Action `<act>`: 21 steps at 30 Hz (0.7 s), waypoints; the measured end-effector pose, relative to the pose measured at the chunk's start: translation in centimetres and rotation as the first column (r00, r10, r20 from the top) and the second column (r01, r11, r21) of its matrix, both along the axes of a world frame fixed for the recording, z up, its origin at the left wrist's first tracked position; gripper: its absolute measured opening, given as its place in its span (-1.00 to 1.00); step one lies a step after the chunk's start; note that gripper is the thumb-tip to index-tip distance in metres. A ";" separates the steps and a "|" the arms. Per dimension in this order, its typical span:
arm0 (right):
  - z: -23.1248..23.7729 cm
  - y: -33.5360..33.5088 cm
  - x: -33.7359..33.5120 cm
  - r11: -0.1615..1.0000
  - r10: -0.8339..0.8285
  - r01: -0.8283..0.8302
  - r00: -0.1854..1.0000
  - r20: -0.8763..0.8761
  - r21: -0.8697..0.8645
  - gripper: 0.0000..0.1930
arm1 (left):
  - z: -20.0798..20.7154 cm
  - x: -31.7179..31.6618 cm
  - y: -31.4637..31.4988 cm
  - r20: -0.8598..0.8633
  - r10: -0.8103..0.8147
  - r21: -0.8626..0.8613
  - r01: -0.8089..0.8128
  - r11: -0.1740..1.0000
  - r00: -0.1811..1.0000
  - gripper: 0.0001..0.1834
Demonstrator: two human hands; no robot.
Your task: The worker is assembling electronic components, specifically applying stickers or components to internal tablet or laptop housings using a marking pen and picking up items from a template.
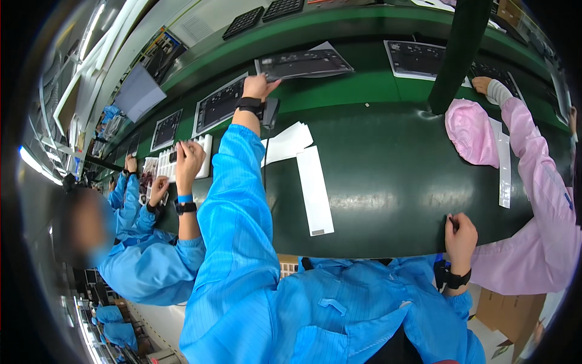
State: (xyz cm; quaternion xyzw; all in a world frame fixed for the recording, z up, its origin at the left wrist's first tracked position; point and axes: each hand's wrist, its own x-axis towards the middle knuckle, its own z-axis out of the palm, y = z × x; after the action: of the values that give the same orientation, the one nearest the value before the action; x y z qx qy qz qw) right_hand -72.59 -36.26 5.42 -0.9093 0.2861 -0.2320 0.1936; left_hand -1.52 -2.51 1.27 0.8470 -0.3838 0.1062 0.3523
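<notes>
My left arm stretches far forward over the green bench. My left hand (257, 88) is closed at the near left edge of a flat black panel (306, 64), perhaps a keyboard part, which lies askew with a pale sheet under it. A dark clip-like piece (271, 113) shows beside my left wrist. Close to the bench's front edge, my right hand (462, 239) is closed in a pinch. A small dark tip shows at its fingers, too small to name. Between my hands lie a long white strip (315, 191) and several overlapping white papers (290, 143).
More black panels (221, 104) line the green far strip. A dark green post (462, 54) rises at the right. A pink cap (471, 132) lies near a pink-sleeved co-worker (524, 133). At left, a blue-clad co-worker (151, 267) works by white trays (203, 159).
</notes>
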 end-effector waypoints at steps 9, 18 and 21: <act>4.1 -0.6 11.0 -0.365 -0.104 -0.411 0.910 0.402 0.835 -0.47 | 19.3 -32.4 -10.4 -0.764 -0.240 -0.565 -0.439 0.699 0.599 -0.69; 0.9 1.4 6.2 -0.472 -0.356 -0.566 0.824 0.441 0.676 -0.51 | 15.9 -50.5 -9.9 -0.852 -0.354 -0.491 -0.355 0.795 0.386 -0.68; -6.3 -1.3 -1.1 -0.469 -0.591 -0.773 0.634 0.499 0.427 -0.61 | 17.1 -54.6 -11.9 -0.840 -0.339 -0.476 -0.275 0.836 0.424 -0.63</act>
State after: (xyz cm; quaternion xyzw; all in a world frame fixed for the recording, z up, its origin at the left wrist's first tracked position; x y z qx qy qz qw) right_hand -73.69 -37.59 -0.84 -0.0748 0.0803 -0.1719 0.9790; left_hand -56.10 -14.39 18.35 0.6209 -0.1023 -0.2672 0.7298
